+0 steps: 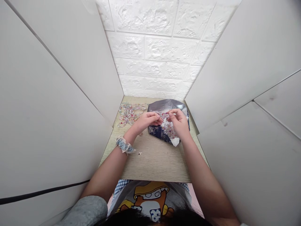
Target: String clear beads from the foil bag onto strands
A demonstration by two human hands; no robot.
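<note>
My left hand (149, 120) is closed, its thumb and fingertips drawn together over the left part of a dark blue, silver-lined pouch (160, 135). Whatever it pinches is too small to make out. My right hand (179, 121) pinches thumb to forefinger above the pouch's right side, with a tiny dark red bead (166, 113) at the fingertips. Loose pastel, clear and pink beads (171, 130) lie on the pouch's silver inside, between and below both hands. Any thread between the hands cannot be seen.
Strung pastel beads (129, 114) lie heaped at the table's back left. A tiny light-and-dark piece (140, 153) rests on the wooden table (157, 166) near my left wrist. White panels (94, 56) close in both sides, and a white brick-patterned wall (155, 47) stands behind.
</note>
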